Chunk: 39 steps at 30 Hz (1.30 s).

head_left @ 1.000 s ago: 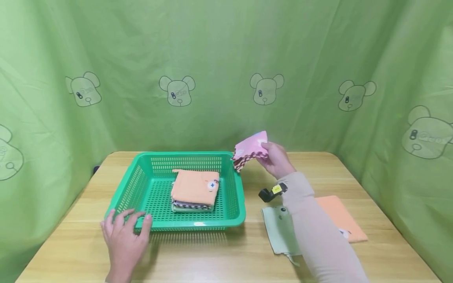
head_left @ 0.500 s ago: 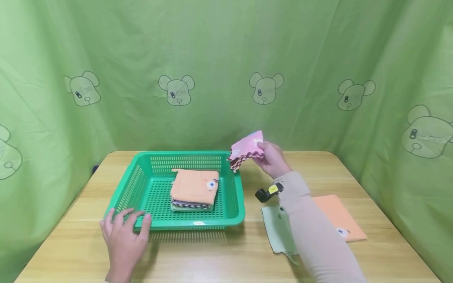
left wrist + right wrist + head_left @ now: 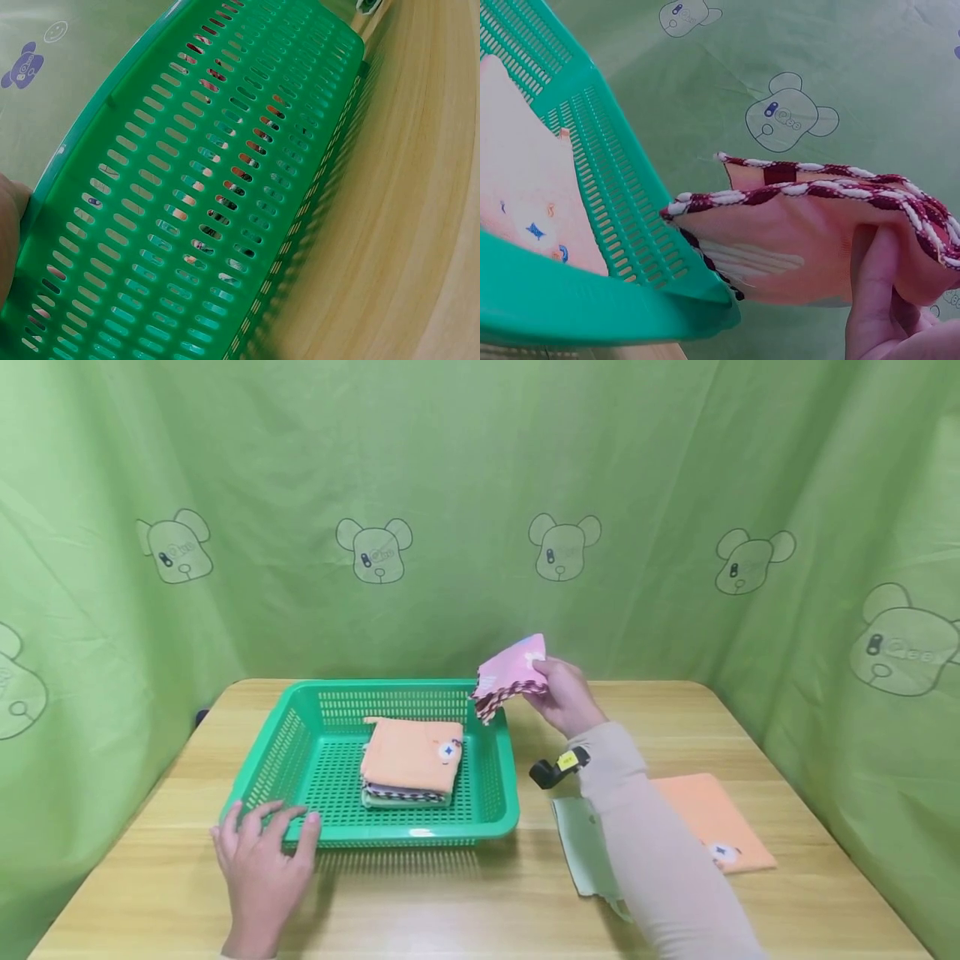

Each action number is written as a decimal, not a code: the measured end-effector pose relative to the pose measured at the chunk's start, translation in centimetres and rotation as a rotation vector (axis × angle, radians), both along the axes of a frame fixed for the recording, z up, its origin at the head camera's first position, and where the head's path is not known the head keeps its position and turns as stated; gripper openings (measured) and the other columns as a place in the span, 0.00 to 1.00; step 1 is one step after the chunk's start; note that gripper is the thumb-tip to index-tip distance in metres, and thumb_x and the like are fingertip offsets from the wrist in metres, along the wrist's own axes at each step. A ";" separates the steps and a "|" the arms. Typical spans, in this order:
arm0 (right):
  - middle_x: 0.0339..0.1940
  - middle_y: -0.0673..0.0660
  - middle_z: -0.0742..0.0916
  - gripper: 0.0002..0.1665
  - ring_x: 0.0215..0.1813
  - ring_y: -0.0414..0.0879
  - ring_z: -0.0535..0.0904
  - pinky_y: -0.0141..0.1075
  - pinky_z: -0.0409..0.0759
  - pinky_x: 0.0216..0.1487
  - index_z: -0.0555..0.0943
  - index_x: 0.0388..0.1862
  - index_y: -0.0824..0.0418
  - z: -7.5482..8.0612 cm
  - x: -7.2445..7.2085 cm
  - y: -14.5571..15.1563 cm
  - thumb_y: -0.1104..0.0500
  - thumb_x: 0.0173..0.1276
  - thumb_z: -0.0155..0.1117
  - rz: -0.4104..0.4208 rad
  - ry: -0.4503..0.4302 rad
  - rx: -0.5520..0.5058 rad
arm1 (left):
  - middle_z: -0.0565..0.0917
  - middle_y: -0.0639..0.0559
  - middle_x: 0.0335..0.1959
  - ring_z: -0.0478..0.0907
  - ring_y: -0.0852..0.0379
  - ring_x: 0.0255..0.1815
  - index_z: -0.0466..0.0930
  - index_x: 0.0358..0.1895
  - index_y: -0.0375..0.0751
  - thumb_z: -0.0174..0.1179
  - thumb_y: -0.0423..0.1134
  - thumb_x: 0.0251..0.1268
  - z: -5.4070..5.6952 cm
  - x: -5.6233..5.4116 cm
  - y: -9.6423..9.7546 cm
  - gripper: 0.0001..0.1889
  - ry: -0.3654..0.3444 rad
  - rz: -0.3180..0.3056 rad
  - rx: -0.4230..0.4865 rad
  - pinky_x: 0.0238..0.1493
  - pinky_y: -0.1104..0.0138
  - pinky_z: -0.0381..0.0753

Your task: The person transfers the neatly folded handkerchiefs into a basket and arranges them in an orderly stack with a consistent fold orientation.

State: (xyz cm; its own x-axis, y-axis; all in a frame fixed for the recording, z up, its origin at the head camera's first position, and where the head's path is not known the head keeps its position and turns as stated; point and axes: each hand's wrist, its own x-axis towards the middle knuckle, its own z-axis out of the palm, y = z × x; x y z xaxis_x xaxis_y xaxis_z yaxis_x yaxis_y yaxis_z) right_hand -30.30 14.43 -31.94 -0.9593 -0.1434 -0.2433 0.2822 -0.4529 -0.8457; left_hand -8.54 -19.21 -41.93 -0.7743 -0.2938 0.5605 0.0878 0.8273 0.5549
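My right hand (image 3: 567, 697) pinches a folded pink cloth (image 3: 512, 670) with a dark-red and white braided edge, held up over the basket's back right corner. In the right wrist view the thumb (image 3: 874, 292) presses on the cloth's pink face, and its braided layers fan out. My left hand (image 3: 266, 872) rests its spread fingers on the front left rim of the green plastic basket (image 3: 390, 835). Inside the basket lies a stack of folded cloths, topped by an orange towel (image 3: 411, 756) with an embroidered face. Through the slots in the left wrist view, bits of the stack show.
Right of the basket, a light green cloth (image 3: 583, 852) and an orange cloth (image 3: 716, 818) lie flat on the wooden table (image 3: 420, 918), both partly under the right sleeve (image 3: 660, 852). A green curtain (image 3: 465, 460) with bear heads hangs behind and at both sides.
The right hand has drifted left with the pink cloth, bringing it further over the basket's rim. The left hand and the stack stay nearly where they were.
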 end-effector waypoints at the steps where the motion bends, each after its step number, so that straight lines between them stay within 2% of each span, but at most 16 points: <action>1: 0.40 0.55 0.83 0.27 0.36 0.42 0.81 0.29 0.81 0.44 0.62 0.72 0.64 0.0 0.0 -0.1 0.63 0.76 0.49 -0.003 0.000 0.005 | 0.78 0.31 0.52 0.51 0.28 0.70 0.84 0.39 0.35 0.60 0.47 0.63 0.0 0.0 0.0 0.17 -0.002 0.001 0.002 0.66 0.32 0.29; 9: 0.38 0.55 0.83 0.27 0.35 0.41 0.82 0.29 0.82 0.41 0.62 0.72 0.63 0.0 0.0 -0.7 0.63 0.76 0.49 -0.013 -0.018 0.025 | 0.77 0.32 0.53 0.50 0.28 0.70 0.84 0.40 0.35 0.60 0.47 0.63 0.0 0.2 0.1 0.16 -0.021 0.005 0.018 0.67 0.33 0.29; 15: 0.37 0.55 0.84 0.27 0.35 0.42 0.82 0.29 0.82 0.42 0.62 0.72 0.65 -0.1 0.0 -1.1 0.63 0.75 0.49 -0.010 -0.006 0.011 | 0.78 0.32 0.52 0.51 0.27 0.69 0.84 0.39 0.34 0.60 0.47 0.63 0.1 0.0 0.1 0.16 -0.008 -0.003 0.008 0.66 0.32 0.29; 25: 0.32 0.54 0.83 0.26 0.29 0.41 0.81 0.27 0.81 0.31 0.63 0.70 0.67 -0.6 0.2 -2.5 0.63 0.75 0.49 -0.013 -0.013 0.019 | 0.78 0.31 0.52 0.51 0.27 0.69 0.83 0.39 0.35 0.60 0.47 0.63 0.1 0.1 0.0 0.16 -0.010 0.001 0.011 0.66 0.32 0.30; 29: 0.32 0.55 0.84 0.25 0.30 0.42 0.82 0.28 0.82 0.33 0.63 0.69 0.68 -0.9 0.2 -2.9 0.64 0.75 0.49 -0.003 -0.017 -0.007 | 0.77 0.31 0.52 0.51 0.27 0.70 0.83 0.40 0.35 0.60 0.47 0.63 0.1 0.1 0.0 0.16 -0.015 -0.001 0.011 0.66 0.33 0.30; 35: 0.38 0.57 0.83 0.26 0.35 0.43 0.83 0.30 0.83 0.39 0.63 0.70 0.67 -1.2 0.2 -3.5 0.63 0.75 0.49 -0.001 -0.031 -0.025 | 0.77 0.32 0.53 0.50 0.28 0.70 0.83 0.41 0.35 0.60 0.47 0.64 0.1 0.1 0.0 0.16 -0.025 -0.002 0.013 0.67 0.34 0.28; 39: 0.39 0.57 0.83 0.25 0.35 0.43 0.83 0.30 0.83 0.39 0.64 0.69 0.66 -1.2 0.3 -3.9 0.63 0.75 0.49 0.000 -0.037 -0.035 | 0.77 0.32 0.53 0.50 0.28 0.70 0.83 0.40 0.35 0.60 0.47 0.64 0.2 0.1 0.0 0.16 -0.019 -0.003 0.008 0.67 0.34 0.28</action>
State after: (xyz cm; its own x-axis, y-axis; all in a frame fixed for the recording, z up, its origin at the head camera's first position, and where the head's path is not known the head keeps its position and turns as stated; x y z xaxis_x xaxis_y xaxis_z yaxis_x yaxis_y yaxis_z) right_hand -29.97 10.57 -33.13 -0.9498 -0.1528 -0.2730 0.3128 -0.4820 -0.8184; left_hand -8.47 -19.20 -41.78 -0.7855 -0.2962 0.5434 0.0797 0.8223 0.5634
